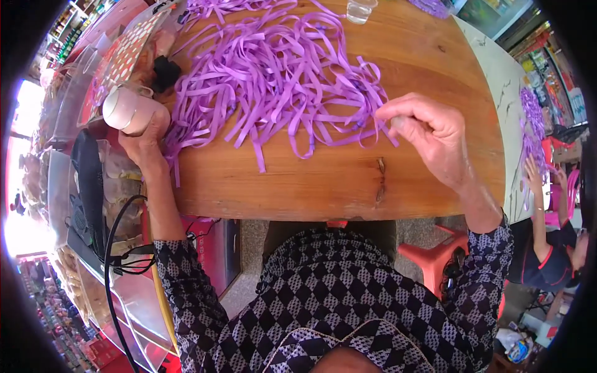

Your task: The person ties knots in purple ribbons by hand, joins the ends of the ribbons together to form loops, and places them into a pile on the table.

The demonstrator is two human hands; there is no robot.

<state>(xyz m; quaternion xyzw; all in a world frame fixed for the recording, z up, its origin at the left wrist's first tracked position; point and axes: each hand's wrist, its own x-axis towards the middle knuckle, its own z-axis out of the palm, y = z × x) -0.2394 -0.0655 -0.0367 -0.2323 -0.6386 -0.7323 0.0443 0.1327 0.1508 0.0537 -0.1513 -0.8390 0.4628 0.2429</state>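
A large tangled heap of flat purple ribbons (pixel 267 78) lies on the wooden table (pixel 298 186) in front of me. Off the table's left edge, my left hand (pixel 144 138) is wrapped around a pale pinkish-white mug (pixel 127 110), its round white end facing me and a small handle showing on the far side. At the heap's right edge, my right hand (pixel 429 127) has its thumb and forefinger pinched together, with a ribbon strand at the fingertips. The other fingers of that hand curl in toward the palm.
A clear glass (pixel 360 11) stands at the table's far side. Left of the table are plastic bins, a black cushion-like object (pixel 87 168) and cables (pixel 112 248). A red stool (pixel 429 252) sits below on the right. Another person (pixel 550 242) handles purple ribbons at a white marbled surface (pixel 513 155).
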